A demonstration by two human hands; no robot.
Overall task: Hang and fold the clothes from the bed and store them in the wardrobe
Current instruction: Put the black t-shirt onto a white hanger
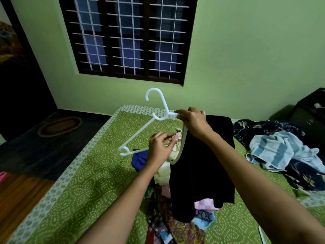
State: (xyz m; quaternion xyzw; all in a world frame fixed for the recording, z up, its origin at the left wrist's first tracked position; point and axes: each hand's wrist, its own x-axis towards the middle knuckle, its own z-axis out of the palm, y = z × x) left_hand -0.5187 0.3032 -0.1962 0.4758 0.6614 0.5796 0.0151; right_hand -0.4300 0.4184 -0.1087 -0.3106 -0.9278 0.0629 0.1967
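A white plastic hanger [154,110] is held up over the bed [84,173], hook pointing up. My right hand [193,122] grips its right arm together with a black garment [204,169] that hangs down from it. My left hand [160,147] pinches the hanger's lower bar near the garment's pale-edged opening. Below lies a heap of mixed clothes [174,224] on the green patterned bedsheet.
A light blue towel [276,150] and a dark floral cloth [299,175] lie on the bed's right side. A dark cabinet [311,111] stands at the far right. A barred window [128,36] is in the green wall ahead; a mat [59,126] lies on the floor left.
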